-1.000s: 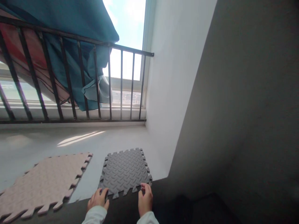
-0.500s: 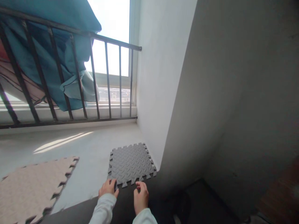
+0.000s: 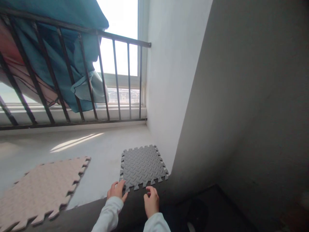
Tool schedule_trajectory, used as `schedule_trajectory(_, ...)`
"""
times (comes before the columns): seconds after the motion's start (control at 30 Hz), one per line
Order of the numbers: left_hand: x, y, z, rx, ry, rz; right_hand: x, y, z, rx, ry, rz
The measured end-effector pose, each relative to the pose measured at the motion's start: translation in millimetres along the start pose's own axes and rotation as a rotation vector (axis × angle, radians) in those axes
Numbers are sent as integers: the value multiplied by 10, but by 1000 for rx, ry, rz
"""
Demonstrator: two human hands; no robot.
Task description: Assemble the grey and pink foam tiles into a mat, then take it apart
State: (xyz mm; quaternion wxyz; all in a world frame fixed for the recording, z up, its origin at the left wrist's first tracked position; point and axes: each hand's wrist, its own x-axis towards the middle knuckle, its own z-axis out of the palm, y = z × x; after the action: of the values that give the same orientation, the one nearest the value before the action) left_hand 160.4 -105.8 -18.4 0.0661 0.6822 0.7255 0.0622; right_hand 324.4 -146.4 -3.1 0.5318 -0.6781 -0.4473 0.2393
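A grey foam mat tile (image 3: 143,166) with a ridged pattern and toothed edges lies flat on the white ledge, close to the side wall. My left hand (image 3: 117,190) is at the tile's near left corner, fingers apart, fingertips on or just by its edge. My right hand (image 3: 151,200) is just below the near edge, fingers curled and thumb apart, with nothing seen between them. To the left a beige foam tile (image 3: 45,190) with toothed edges lies on the same ledge.
A dark metal railing (image 3: 120,120) runs before the window, with blue and pink cloth (image 3: 84,64) behind and over it. The white wall (image 3: 169,80) rises at the right. Below the ledge's front edge it is dark.
The whole view has shifted slightly, so things appear a little further right and more of the beige tile shows. Both hands keep nearly the same place beside the grey tile.
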Motion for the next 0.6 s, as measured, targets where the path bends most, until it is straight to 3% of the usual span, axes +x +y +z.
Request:
schedule_trajectory(0.13,-68,-516,-149,48,82,-44,29,19,-25,-2,-47,35)
schedule_trajectory(0.27,-221,-1260,-323,133,151,-293,60,56,3,-1,-94,51)
schedule_trajectory(0.37,-370,-1664,-458,184,144,-468,73,69,41,-12,-137,63)
schedule_trajectory(0.47,-459,-1815,-567,194,109,-520,83,54,60,-36,-174,84)
schedule_trajectory(0.6,-456,-1781,-655,177,66,-549,84,12,44,-58,-216,111)
